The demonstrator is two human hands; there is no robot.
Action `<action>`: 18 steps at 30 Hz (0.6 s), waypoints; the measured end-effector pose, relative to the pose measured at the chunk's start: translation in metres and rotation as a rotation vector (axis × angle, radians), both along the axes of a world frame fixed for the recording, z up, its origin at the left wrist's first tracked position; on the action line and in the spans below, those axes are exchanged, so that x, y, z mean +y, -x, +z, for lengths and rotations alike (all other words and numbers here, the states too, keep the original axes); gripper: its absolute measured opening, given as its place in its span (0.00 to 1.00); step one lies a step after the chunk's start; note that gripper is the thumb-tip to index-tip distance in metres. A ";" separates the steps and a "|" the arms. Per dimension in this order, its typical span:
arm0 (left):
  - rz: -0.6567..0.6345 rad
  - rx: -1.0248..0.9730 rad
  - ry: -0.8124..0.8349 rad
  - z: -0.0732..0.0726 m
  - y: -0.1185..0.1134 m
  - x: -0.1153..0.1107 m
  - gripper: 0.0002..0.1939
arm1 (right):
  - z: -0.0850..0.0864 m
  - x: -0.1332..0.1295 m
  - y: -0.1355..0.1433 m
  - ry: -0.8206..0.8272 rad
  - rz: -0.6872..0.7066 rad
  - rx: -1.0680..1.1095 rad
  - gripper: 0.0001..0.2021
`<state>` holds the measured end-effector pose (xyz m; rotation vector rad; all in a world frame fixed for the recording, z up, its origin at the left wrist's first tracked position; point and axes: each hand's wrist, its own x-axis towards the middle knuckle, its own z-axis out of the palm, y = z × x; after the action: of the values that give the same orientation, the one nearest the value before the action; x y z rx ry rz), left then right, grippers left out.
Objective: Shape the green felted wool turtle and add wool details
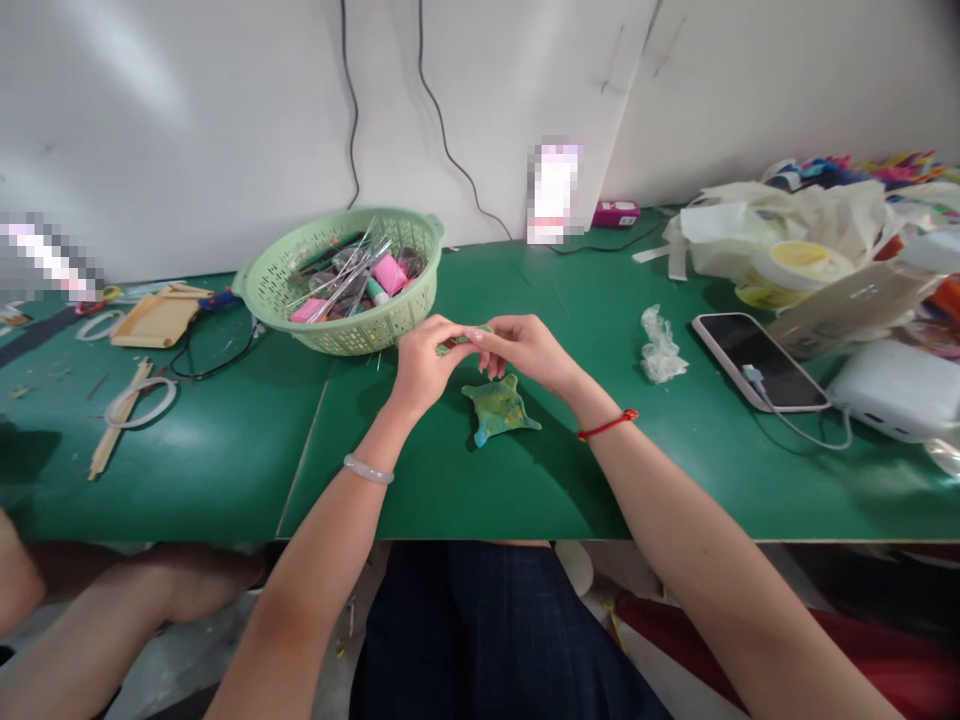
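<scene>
My left hand [427,360] and my right hand [526,348] meet above the table, thumbs and fingertips pinched together. Between them a small green piece [444,349] shows in part; fingers cover most of it, so its kind is unclear. Just below my right hand, a flat green-blue piece [501,408] with four drawn-out corners and yellowish specks lies on the green tabletop [465,495]. Neither hand appears to touch it.
A green plastic basket [352,335] of metal rods and pink pieces stands behind my left hand. To the right are crumpled clear plastic [661,345], a phone [757,360] with a cable, and a white box-like device [900,388]. Another person's leg [135,610] is at lower left.
</scene>
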<state>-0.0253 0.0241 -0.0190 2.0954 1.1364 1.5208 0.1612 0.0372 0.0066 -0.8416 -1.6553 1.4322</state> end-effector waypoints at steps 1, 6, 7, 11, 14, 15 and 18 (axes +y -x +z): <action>-0.002 0.028 0.002 0.000 0.001 0.000 0.02 | 0.000 0.000 0.000 -0.004 0.005 -0.005 0.31; -0.058 0.001 0.058 0.002 -0.001 -0.001 0.06 | -0.002 0.002 0.000 -0.022 -0.005 0.005 0.32; -0.071 -0.022 0.074 0.002 -0.002 -0.002 0.08 | -0.002 0.002 0.000 -0.021 -0.012 0.015 0.32; -0.092 -0.142 0.150 0.005 -0.005 -0.004 0.09 | 0.001 0.001 0.000 0.007 -0.029 0.045 0.34; -0.089 -0.227 0.189 0.006 -0.006 -0.005 0.09 | 0.002 0.000 0.000 0.017 -0.048 0.051 0.36; -0.083 -0.248 0.199 0.006 -0.007 -0.004 0.10 | 0.003 0.000 0.000 0.007 -0.065 0.060 0.35; -0.056 -0.299 0.250 0.006 -0.007 -0.003 0.14 | 0.004 0.002 -0.004 -0.036 -0.121 0.106 0.30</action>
<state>-0.0184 0.0211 -0.0126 1.6588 1.0825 1.5160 0.1649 0.0392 0.0105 -0.8175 -1.5212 1.3373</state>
